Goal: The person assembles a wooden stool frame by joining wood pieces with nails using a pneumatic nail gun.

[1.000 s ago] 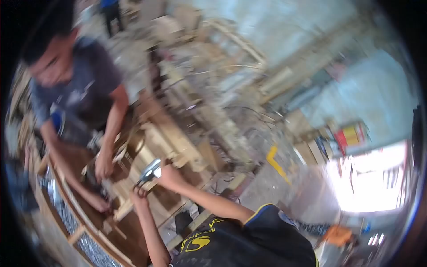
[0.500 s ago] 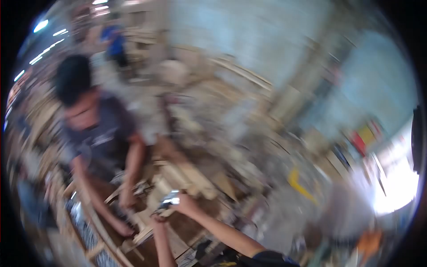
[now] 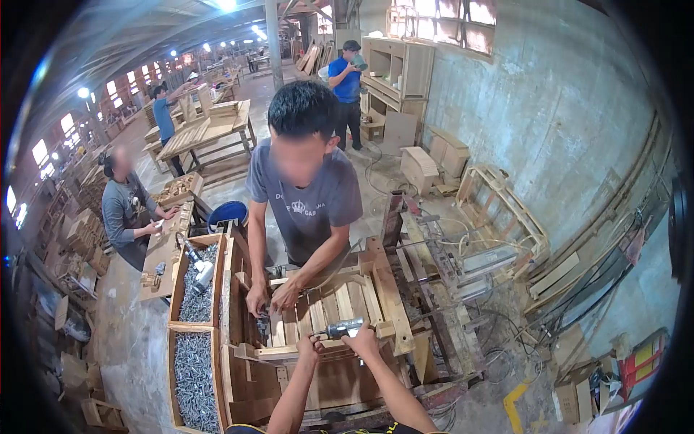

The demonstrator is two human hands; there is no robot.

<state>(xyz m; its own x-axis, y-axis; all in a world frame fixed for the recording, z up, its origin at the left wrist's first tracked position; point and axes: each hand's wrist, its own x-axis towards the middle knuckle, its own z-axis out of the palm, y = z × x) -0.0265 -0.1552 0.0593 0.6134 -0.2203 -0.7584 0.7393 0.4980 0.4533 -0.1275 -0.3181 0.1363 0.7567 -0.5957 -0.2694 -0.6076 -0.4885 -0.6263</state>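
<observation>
My right hand (image 3: 361,341) is wrapped round a silver and dark power screwdriver (image 3: 343,328), held level with its tip to the left. At that tip, by the near rail of a slatted wooden frame (image 3: 330,352), my left hand (image 3: 309,346) has its fingers pinched together. Whatever it holds is too small to make out. Across the frame, a co-worker's hands (image 3: 283,295) are at its left end, with another dark power tool (image 3: 263,325) pointing down under them.
Two wooden bins of screws (image 3: 194,372) flank the bench on the left, and a second power tool (image 3: 202,273) lies in the far bin. Metal clamp rails (image 3: 442,296) stand at the right. Hoses (image 3: 517,336) trail over the floor. Other people work farther back.
My view has swung left and steadied from a blur. The screwdriver is in my right hand in both frames, with my left hand near its tip.
</observation>
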